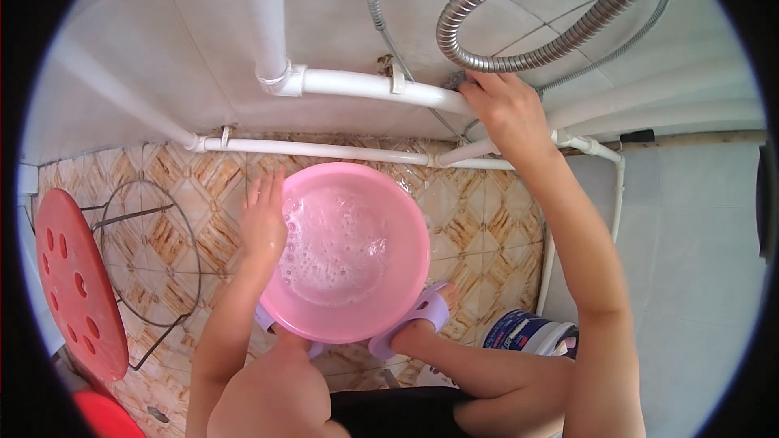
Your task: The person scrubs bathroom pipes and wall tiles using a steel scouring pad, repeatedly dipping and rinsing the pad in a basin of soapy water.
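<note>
A round pink basin (345,331) holds sudsy water (337,247) and sits on the tiled floor between my feet. My left hand (264,219) lies along its left rim, fingers stretched out and pointing away from me. My right hand (513,109) reaches forward to the white pipe (369,83) along the wall, below a looped metal hose (462,20). Its fingers are bent at the pipe's top, against a small grey, fuzzy-looking thing (454,79). The fingertips are partly hidden, and what that thing is does not show clearly.
A stool with a red holed seat (79,284) and a black metal frame (166,207) lies on its side at the left. A red object (105,415) shows at lower left. Beside my right leg stands a blue and white bucket (523,332). A lower white pipe (316,149) crosses behind the basin.
</note>
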`<action>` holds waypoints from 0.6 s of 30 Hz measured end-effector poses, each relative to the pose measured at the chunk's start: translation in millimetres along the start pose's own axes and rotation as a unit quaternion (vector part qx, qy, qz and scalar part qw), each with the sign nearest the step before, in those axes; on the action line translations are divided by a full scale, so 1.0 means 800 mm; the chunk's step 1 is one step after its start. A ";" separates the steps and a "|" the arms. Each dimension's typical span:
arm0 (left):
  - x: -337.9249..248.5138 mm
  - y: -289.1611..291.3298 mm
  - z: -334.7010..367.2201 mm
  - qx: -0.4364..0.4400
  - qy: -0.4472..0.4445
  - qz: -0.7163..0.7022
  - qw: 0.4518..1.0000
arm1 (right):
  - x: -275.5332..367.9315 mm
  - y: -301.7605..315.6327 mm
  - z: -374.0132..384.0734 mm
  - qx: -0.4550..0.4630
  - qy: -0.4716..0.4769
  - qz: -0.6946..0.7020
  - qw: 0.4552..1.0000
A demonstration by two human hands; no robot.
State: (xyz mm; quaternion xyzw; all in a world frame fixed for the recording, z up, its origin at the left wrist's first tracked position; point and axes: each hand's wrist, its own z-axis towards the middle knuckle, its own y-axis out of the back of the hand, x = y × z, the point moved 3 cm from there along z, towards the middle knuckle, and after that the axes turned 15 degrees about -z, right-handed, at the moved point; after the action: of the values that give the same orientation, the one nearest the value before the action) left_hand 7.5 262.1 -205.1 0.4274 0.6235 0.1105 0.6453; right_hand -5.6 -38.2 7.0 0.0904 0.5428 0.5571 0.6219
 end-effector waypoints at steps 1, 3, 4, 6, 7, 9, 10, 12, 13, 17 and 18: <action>-0.012 -0.008 -0.005 -0.032 -0.113 0.075 0.990 | -0.004 0.002 0.000 0.023 0.028 -0.022 0.999; -0.019 -0.035 -0.026 -0.064 -0.222 0.151 0.961 | 0.010 -0.001 0.020 -0.014 0.047 -0.012 0.999; -0.017 -0.062 -0.044 0.016 -0.226 0.098 0.969 | 0.023 -0.004 0.035 -0.014 0.051 0.009 0.999; -0.022 -0.085 -0.062 0.099 -0.235 0.039 0.966 | 0.031 -0.008 0.046 -0.013 0.038 0.045 0.998; -0.024 -0.089 -0.069 0.122 -0.228 0.009 0.966 | 0.029 -0.009 0.041 -0.011 0.040 0.046 0.998; -0.021 -0.095 -0.081 0.144 -0.220 -0.025 0.965 | 0.011 -0.004 0.022 -0.035 -0.031 0.034 0.998; -0.013 -0.098 -0.085 0.170 -0.194 0.023 0.966 | 0.002 0.003 0.007 -0.034 -0.028 0.035 0.998; 0.007 -0.104 -0.089 0.190 -0.161 0.072 0.966 | -0.015 0.001 -0.016 0.157 -0.091 -0.079 0.980; 0.015 -0.111 -0.091 0.221 -0.158 0.148 0.951 | -0.013 0.004 -0.014 0.156 -0.089 -0.079 0.981; 0.023 -0.123 -0.096 0.308 -0.110 0.238 0.915 | -0.001 0.018 0.033 -0.042 -0.078 -0.010 0.996; 0.024 -0.123 -0.099 0.311 -0.116 0.241 0.912 | 0.013 0.015 0.051 -0.087 -0.045 0.011 0.995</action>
State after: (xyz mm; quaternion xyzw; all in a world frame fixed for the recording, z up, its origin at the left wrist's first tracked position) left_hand -98.7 247.7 -275.0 0.7535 0.4251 0.0121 0.5015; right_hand 16.8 -5.7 25.6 0.0667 0.4633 0.6040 0.6451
